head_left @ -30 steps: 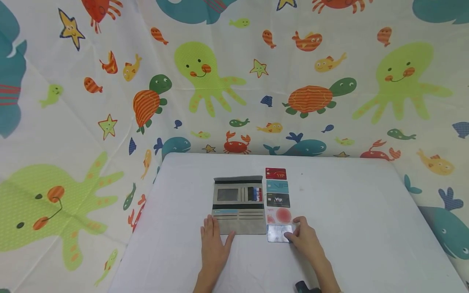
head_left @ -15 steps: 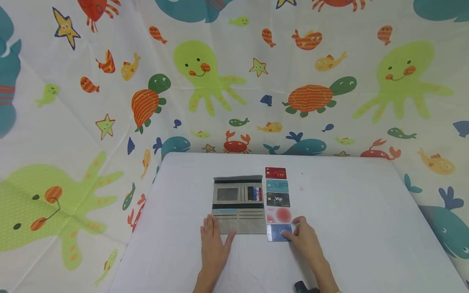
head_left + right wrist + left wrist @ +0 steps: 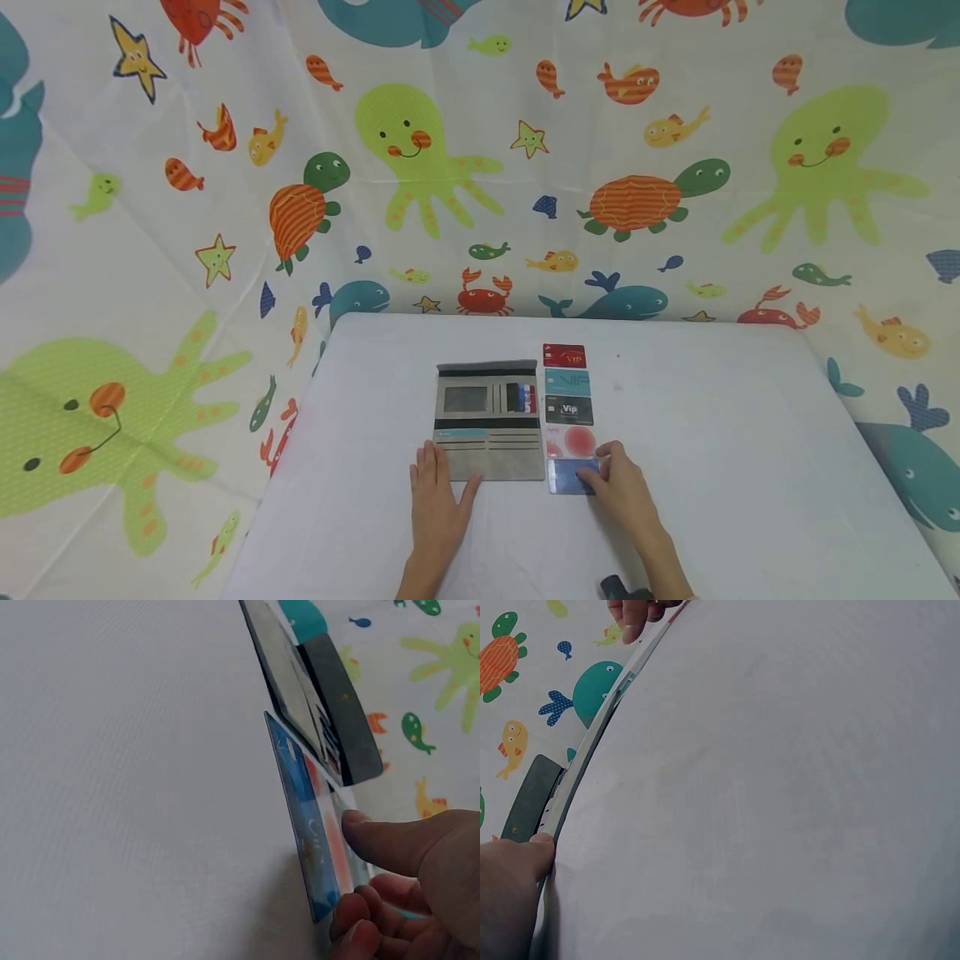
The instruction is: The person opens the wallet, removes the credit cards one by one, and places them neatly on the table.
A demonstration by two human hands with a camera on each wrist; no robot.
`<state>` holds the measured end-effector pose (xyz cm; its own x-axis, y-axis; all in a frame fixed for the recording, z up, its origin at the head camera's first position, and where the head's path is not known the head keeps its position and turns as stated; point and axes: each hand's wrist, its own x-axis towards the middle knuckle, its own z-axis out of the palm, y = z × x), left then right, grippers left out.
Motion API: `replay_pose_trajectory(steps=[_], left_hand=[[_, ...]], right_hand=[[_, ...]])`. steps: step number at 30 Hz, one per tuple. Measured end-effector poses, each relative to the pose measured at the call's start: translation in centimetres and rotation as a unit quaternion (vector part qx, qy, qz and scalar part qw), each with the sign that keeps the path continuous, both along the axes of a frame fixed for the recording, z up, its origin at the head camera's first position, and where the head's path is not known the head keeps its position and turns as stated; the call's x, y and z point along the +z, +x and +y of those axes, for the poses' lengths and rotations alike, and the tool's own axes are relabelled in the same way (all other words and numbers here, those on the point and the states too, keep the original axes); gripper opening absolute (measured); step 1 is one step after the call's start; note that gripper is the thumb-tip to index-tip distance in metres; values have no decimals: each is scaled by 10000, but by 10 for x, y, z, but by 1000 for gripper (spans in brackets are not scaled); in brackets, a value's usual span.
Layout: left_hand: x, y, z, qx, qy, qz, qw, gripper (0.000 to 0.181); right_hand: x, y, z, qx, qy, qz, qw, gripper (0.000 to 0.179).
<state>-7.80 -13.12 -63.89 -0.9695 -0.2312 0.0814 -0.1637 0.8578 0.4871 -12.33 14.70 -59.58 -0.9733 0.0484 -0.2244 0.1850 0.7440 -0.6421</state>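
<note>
An open grey wallet (image 3: 517, 468) lies on the white table, cards showing in its slots. My left hand (image 3: 435, 508) rests with straight fingers on its lower left part, the thumb along the lower edge. Right of the wallet runs a column of cards: red (image 3: 564, 356), teal (image 3: 567, 382), black (image 3: 558, 410), pink (image 3: 573, 442) and, nearest me, a blue card (image 3: 562, 479). My right hand (image 3: 626, 496) holds the blue card by its right end, thumb over its face and the other fingers curled at the edge. In the right wrist view, the hand (image 3: 427, 889) partly hides the card (image 3: 300, 817).
The white table (image 3: 750, 450) extends around the wallet and cards. A cloth with printed sea animals (image 3: 480, 208) hangs behind and to the left. A small black object (image 3: 615, 587) shows at the bottom edge beside the right forearm.
The blue card loses its pale glare and now looks plain blue; it has shifted very slightly right. My right thumb has slid a little left over it. My left hand and the wallet stay put.
</note>
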Motion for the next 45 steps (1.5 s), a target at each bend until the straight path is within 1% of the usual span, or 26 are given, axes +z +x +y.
replay_pose_trajectory(steps=[5, 10, 12, 18, 19, 24, 29, 33, 35, 39, 45], left_hand=[[0, 1, -1, 15, 6, 31, 10000, 89], [-2, 2, -2, -17, 6, 81, 10000, 89], [-3, 2, -2, -37, 3, 50, 10000, 89], [-4, 1, -3, -45, 21, 26, 10000, 89], [-4, 1, -3, -41, 37, 22, 10000, 89], [-4, 2, -2, -48, 64, -5, 10000, 89], [-3, 2, -2, -67, 60, 28, 10000, 89], [-3, 2, -2, -81, 29, 42, 10000, 89], [-3, 2, -2, -69, 17, 49, 10000, 89], [-2, 2, -1, -63, 62, 49, 9999, 88], [-2, 2, -1, -69, 83, 58, 9999, 88]], right_hand=[[9, -9, -15, 205, -65, 283, 9994, 44], [16, -21, -35, 473, -320, 505, 9971, 37], [16, -25, -43, 569, -454, 551, 9958, 34], [13, -34, -61, 936, -522, 1023, 9890, 25], [13, -36, -63, 992, -480, 1118, 9876, 23], [10, -50, -69, 1030, -303, 1249, 9863, 25], [7, -64, -73, 1137, 128, 1351, 9842, 27], [7, -77, -76, 1251, 405, 1353, 9821, 30], [7, -84, -78, 1328, 455, 1284, 9817, 32], [5, -97, -83, 1429, 603, 1181, 9808, 30], [4, -107, -90, 1517, 677, 1262, 9780, 27]])
